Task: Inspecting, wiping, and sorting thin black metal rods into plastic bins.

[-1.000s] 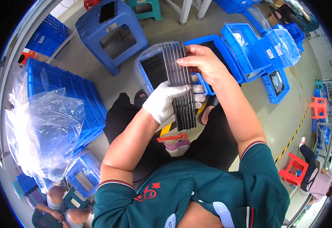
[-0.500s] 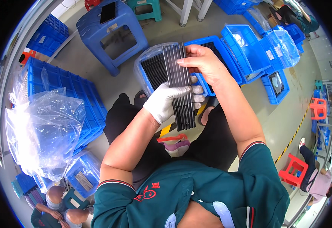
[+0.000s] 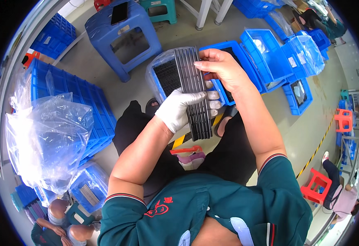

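Frame centre: gloved left hand (image 3: 174, 110) gripped black strips (image 3: 189, 78) round middle; bare right hand (image 3: 224, 70) held upper part; pose barely changed, suggesting steady handling.

Your left hand (image 3: 178, 110) is gloved in white; the ridged strips (image 3: 191, 82) are grey-black, your polo shirt (image 3: 212, 201) dark green, the crates (image 3: 278, 61) blue, the floor tape (image 3: 180, 141) striped yellow and black.
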### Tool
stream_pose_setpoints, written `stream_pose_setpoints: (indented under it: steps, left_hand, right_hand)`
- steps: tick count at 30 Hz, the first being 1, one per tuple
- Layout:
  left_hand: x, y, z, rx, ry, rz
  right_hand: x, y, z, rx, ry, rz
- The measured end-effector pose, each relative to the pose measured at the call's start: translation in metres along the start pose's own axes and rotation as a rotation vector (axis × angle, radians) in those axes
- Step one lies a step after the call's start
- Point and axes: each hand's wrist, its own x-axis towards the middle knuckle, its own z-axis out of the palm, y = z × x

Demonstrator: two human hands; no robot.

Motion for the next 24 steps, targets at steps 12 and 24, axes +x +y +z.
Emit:
stream_pose_setpoints:
  steps: [12,24]
  left_hand:
    - [0.0,0.002,-0.003,-0.023,-0.021,0.012]
    - [-0.004,0.009,-0.001,-0.024,0.171,0.153]
  right_hand:
    - [0.004,0.003,0.001,-0.027,-0.027,-0.023]
    - [-0.014,0.0,0.002,-0.161,0.033,-0.352]
